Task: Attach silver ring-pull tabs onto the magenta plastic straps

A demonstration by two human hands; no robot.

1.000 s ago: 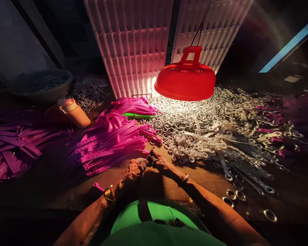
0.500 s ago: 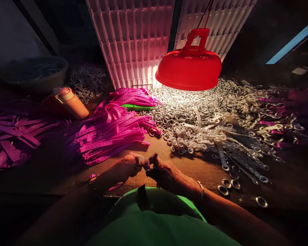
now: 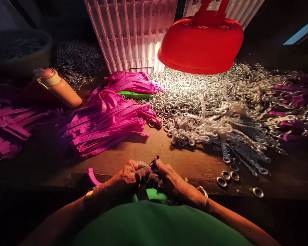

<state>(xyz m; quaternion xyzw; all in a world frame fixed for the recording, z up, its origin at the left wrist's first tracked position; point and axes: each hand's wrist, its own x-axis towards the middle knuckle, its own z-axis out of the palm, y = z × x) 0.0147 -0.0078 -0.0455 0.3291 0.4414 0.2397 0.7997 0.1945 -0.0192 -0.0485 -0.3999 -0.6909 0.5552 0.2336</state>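
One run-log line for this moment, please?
left hand: pinching pink piece | right hand: same piece | red lamp: lit over rings | pink straps: heaped

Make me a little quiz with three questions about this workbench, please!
1. True or false: the red lamp shines on a heap of metal rings.
2. What colour is the strip beside the pink straps: A, blue; B, green; C, yellow?
3. Fill in the word: the silver bangle is on the person's ____ wrist.

Key: 1, true; 2, B; 3, right.
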